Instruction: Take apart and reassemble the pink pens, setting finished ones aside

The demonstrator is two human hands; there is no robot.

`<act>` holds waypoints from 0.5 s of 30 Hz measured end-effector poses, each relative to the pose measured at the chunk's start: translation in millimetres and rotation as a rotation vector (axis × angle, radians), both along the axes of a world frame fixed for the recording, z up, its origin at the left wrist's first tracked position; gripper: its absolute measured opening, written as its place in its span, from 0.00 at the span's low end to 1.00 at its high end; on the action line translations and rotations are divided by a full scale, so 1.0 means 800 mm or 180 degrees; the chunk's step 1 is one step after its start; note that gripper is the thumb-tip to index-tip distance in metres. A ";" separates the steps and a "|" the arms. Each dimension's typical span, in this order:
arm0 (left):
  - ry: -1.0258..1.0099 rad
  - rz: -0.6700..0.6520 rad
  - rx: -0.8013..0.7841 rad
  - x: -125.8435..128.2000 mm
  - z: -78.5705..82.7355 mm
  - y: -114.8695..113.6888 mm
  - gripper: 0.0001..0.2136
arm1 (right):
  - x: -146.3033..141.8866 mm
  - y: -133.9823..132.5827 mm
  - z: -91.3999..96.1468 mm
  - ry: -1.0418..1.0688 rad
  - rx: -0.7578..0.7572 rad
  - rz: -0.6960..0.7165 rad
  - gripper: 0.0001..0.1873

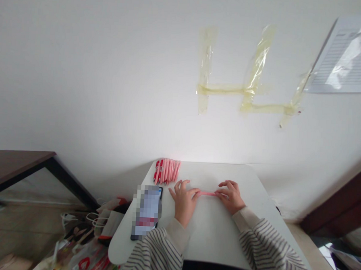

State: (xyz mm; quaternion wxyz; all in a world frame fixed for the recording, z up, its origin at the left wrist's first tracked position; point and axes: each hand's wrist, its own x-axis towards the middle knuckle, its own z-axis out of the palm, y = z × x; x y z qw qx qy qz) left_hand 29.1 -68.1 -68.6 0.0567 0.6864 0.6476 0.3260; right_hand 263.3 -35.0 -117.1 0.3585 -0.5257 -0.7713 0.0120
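Observation:
A pink pen (207, 193) lies crosswise over the small white table (211, 237), gripped at both ends. My left hand (183, 199) pinches its left end with thumb and forefinger, the other fingers raised. My right hand (231, 196) closes its fingertips on the right end. Behind my left hand, a row of several pink and red pens (167, 171) lies side by side near the table's far left corner. Both arms wear striped sleeves.
A phone (146, 212) lies flat on the table's left side. Bags and clutter (96, 235) sit on the floor to the left. A dark table (18, 167) stands far left. The white wall carries tape strips (246, 92) and a taped paper (348, 59).

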 end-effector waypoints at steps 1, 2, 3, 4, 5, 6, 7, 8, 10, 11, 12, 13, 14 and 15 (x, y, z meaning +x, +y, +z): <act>0.0017 0.0008 -0.0004 0.000 0.000 0.000 0.06 | 0.000 0.000 0.000 0.0005 -0.0007 0.0013 0.09; 0.0034 0.0015 -0.0014 0.000 0.000 0.000 0.05 | 0.000 0.000 0.001 0.0008 -0.0010 0.0024 0.08; 0.0051 0.0020 -0.0026 0.000 0.000 0.001 0.05 | 0.000 0.001 0.001 0.0006 -0.0008 0.0033 0.07; 0.0070 0.0023 -0.0034 0.000 -0.001 0.001 0.05 | 0.000 0.001 0.001 0.0001 -0.0002 0.0042 0.07; 0.0086 0.0026 -0.0035 0.000 -0.001 0.001 0.05 | 0.000 0.001 0.001 -0.0005 0.0006 0.0046 0.06; 0.0100 0.0030 -0.0032 0.000 -0.001 0.001 0.05 | 0.001 0.002 0.001 -0.0008 0.0017 0.0047 0.06; 0.0109 0.0035 -0.0027 0.000 -0.002 0.001 0.05 | 0.001 0.002 0.001 -0.0009 0.0027 0.0049 0.05; 0.0111 0.0041 -0.0018 0.000 -0.002 0.001 0.05 | 0.001 0.002 0.001 -0.0009 0.0033 0.0051 0.05; 0.0097 0.0042 -0.0007 0.001 -0.002 0.000 0.05 | 0.002 0.002 0.000 -0.0006 0.0034 0.0056 0.05; 0.0083 0.0037 -0.0009 0.001 -0.002 0.000 0.05 | 0.002 0.002 -0.001 -0.0001 0.0034 0.0056 0.06; 0.0069 0.0028 -0.0014 0.001 -0.002 0.000 0.05 | 0.003 0.002 -0.001 0.0007 0.0035 0.0051 0.07; 0.0055 0.0019 -0.0020 0.001 -0.001 0.000 0.05 | 0.003 0.002 -0.002 0.0016 0.0038 0.0040 0.08; 0.0045 0.0013 -0.0027 0.001 -0.001 0.000 0.05 | 0.003 0.002 -0.002 0.0025 0.0039 0.0026 0.09; 0.0037 0.0013 -0.0033 0.001 -0.001 0.000 0.05 | 0.002 0.002 -0.003 0.0029 0.0036 0.0014 0.09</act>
